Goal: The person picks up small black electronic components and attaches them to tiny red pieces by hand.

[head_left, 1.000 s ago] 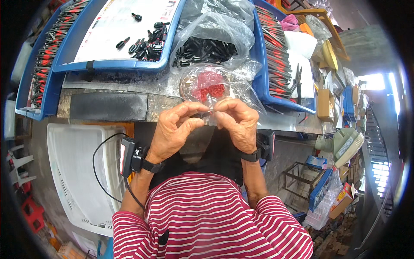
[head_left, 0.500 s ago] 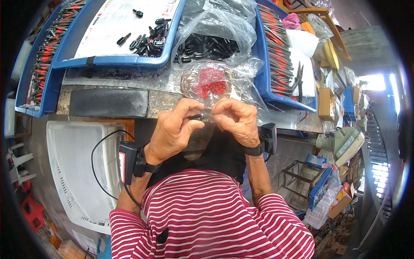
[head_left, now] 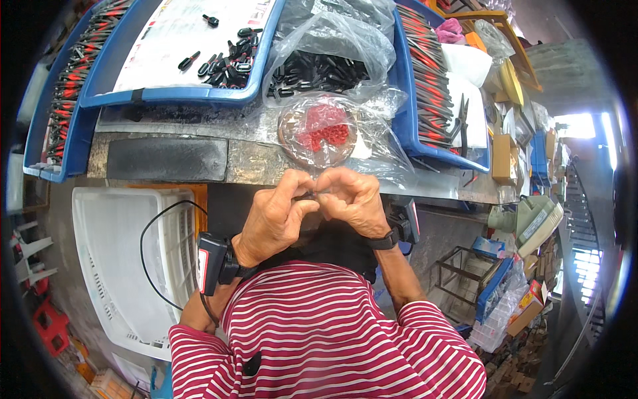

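Observation:
My left hand is closed in a pinch on a small black piece in front of the bench edge. It resembles the loose black pieces on the papered tray. Fingertip to fingertip with it, my right hand is pinched too; what lies between its fingers is mostly hidden. Just beyond both hands, small red parts rest on a round dish, with clear plastic film over them. Behind that, a clear plastic bag lies open with many black pieces inside.
A blue tray with white paper stands at the back left. Long red-and-black items fill blue trays at far left and right; pliers lie in the right one. A dark pad and white crate are to my left.
Both hands have drawn down toward my body, away from the red parts. The right hand has shifted left, and the fingertips of both hands now meet.

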`<move>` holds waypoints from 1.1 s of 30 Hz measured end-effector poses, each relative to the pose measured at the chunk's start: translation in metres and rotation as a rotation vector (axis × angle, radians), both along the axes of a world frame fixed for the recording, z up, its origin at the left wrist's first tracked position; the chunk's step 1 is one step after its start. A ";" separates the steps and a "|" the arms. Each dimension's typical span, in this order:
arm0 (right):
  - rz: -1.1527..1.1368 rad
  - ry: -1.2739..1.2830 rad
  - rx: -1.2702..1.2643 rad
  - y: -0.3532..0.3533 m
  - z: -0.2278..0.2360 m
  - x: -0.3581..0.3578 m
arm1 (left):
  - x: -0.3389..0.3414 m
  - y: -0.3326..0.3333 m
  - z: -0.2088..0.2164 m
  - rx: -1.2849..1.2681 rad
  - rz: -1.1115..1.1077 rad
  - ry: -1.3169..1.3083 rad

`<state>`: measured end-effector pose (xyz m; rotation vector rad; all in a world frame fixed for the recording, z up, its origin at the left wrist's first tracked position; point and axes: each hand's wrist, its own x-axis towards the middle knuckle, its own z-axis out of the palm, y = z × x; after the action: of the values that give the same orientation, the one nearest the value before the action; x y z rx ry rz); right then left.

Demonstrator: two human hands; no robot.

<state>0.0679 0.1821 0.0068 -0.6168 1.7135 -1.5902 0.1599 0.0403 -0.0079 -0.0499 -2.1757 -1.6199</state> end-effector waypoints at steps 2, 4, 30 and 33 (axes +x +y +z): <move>-0.015 -0.012 -0.010 -0.002 -0.001 0.001 | 0.000 -0.001 0.002 0.021 0.025 -0.045; -0.021 0.001 -0.037 -0.008 -0.001 0.000 | -0.003 -0.005 0.007 0.058 0.024 -0.066; -0.143 1.170 0.292 -0.030 -0.009 -0.033 | -0.096 -0.121 0.035 -0.832 0.660 -0.001; -0.177 1.173 0.238 -0.032 -0.012 -0.031 | -0.096 -0.092 0.043 -0.590 0.491 0.185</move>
<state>0.0366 0.1501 -0.0051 -1.4778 2.7825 -1.1062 0.0643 -0.0514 0.0351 0.1447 -2.2154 -0.6600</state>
